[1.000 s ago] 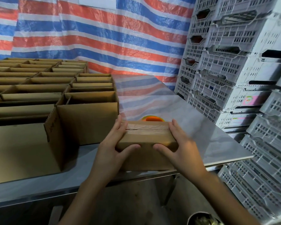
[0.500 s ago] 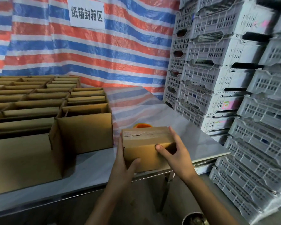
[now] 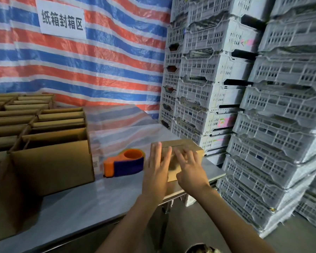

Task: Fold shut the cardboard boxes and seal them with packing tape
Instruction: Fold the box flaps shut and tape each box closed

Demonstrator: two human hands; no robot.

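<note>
At the near right corner of the desk [image 3: 80, 201], a small cardboard box [image 3: 183, 146] sits with its top flaps folded down and a dark seam line along its top; whether tape covers the seam cannot be told. The left hand [image 3: 156, 168] lies flat against the box's near left side, fingers straight and together, their tips reaching the top edge. The right hand [image 3: 190, 170] is just beside it with fingers spread over the near face and top; it is blurred, so its contact with the box cannot be confirmed. Neither hand curls round anything. An orange and purple tape dispenser [image 3: 125, 162] stands on the desk just left of the box, apart from both hands. Farther left is a large open carton [image 3: 51, 161], with rows of open cartons [image 3: 13, 123] behind it. Stacked white plastic crates [image 3: 263, 125] fill the right side. A red, white and blue striped tarpaulin [image 3: 108, 61] hangs behind, bearing a white sign [image 3: 62, 20].
</note>
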